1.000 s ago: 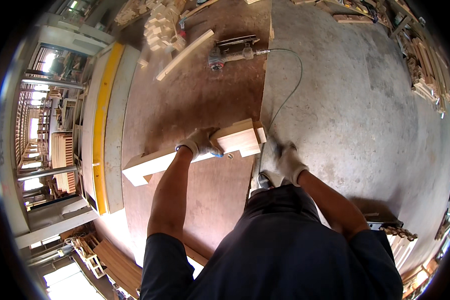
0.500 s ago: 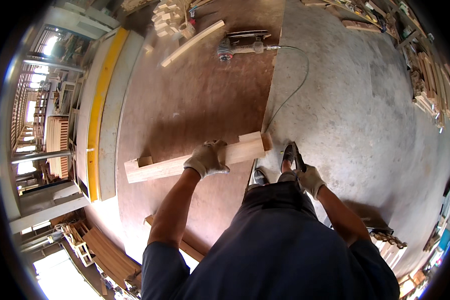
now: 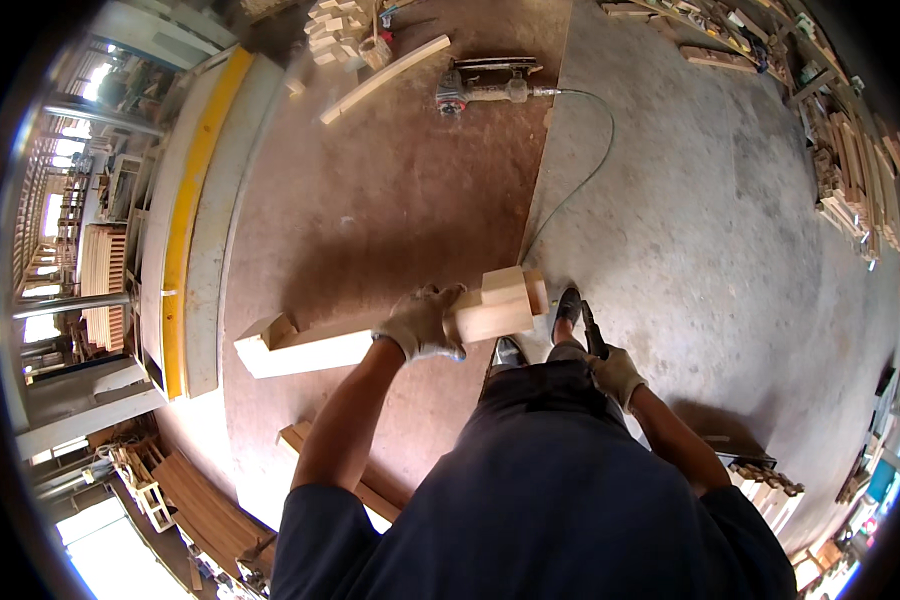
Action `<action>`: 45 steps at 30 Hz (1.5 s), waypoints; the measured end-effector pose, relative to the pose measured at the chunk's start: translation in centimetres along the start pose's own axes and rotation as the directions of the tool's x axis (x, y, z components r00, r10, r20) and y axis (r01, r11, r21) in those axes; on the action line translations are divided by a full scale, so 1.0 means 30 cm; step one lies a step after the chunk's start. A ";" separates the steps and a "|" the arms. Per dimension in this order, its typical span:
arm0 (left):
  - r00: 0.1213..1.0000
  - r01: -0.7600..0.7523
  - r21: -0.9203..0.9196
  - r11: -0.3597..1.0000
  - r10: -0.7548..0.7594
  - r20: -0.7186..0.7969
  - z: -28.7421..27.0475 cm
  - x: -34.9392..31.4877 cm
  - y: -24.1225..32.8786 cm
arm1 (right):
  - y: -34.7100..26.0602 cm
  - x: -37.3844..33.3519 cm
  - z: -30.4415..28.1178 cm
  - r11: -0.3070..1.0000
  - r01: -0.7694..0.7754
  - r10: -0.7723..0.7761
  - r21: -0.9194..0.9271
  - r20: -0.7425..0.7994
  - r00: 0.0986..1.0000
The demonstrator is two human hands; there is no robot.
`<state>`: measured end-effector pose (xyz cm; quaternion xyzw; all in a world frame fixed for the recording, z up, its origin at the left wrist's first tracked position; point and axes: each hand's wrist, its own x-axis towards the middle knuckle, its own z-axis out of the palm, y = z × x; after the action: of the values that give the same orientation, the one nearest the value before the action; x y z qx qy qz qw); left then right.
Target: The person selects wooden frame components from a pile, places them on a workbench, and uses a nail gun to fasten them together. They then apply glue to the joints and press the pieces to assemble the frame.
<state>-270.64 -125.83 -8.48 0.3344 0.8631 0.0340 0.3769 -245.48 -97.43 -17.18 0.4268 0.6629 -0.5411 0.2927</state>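
Beneath your left grip (image 3: 420, 325), clasped around it near the middle, the wooden beam (image 3: 320, 350) reaches out to both sides, so steady it there and hold the dark tool (image 3: 594, 338), wrapped in your right grip (image 3: 618, 376), clear of your right shoe (image 3: 567, 304).

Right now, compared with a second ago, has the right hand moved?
Yes: the right hand has moved rightward and down in view, farther from the brown floor panel.

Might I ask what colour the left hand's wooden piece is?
Pale tan: the wooden piece shows best in the head view.
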 end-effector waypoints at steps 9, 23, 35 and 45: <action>0.918 0.048 0.089 0.995 -0.009 -0.397 0.376 -0.112 0.054 | 0.145 0.053 0.011 0.988 0.056 -0.056 -0.141 0.005 0.998; 0.866 -0.071 0.020 0.997 0.072 -0.495 0.406 -0.091 0.023 | 0.119 0.048 0.020 0.976 0.133 -0.133 -0.175 0.013 0.991; 0.852 -0.087 0.022 0.996 0.086 -0.516 0.415 -0.083 0.018 | -0.046 -0.062 0.086 0.913 0.264 -0.251 -0.311 0.084 0.964; 0.689 -0.073 0.091 0.993 0.117 -0.716 0.403 -0.133 0.047 | -0.054 -0.040 -0.016 0.987 0.110 -0.117 -0.117 -0.054 0.992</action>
<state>-259.74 -129.47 -14.17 0.3489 0.9238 0.1575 -0.0025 -246.32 -97.34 -15.27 0.3871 0.7245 -0.5049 0.2651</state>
